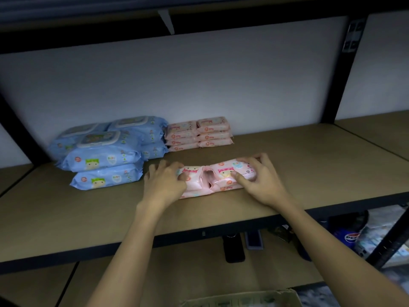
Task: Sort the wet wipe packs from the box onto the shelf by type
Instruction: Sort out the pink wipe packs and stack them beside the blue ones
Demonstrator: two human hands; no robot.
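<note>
— Where are your hands right now?

— Both on the shelf [309,156], near its front edge. My left hand [164,185] grips the left end of a bundle of pink wet wipe packs [219,177], fingers curled over its top. My right hand [262,177] grips the right end, thumb pressed into the front face and fingers wrapped over the top.

— And the bundle itself?

— It lies flat on the shelf board, lengthwise between my hands (it pinches in at the middle, where two packs seem to meet, though I cannot tell how many are in it).

— What else is on the shelf?

— Behind and to the left sits a pile of blue wet wipe packs [104,158], large ones with lids, stacked a few high. Just beside them on the right, against the white back wall [199,74], stand two stacks of small pink packs [199,134], side by side and touching.

— And the box?

— Only the rim of a cardboard box [243,299] shows, below the shelf at the bottom of my view. Its contents are too blurred to read.
</note>
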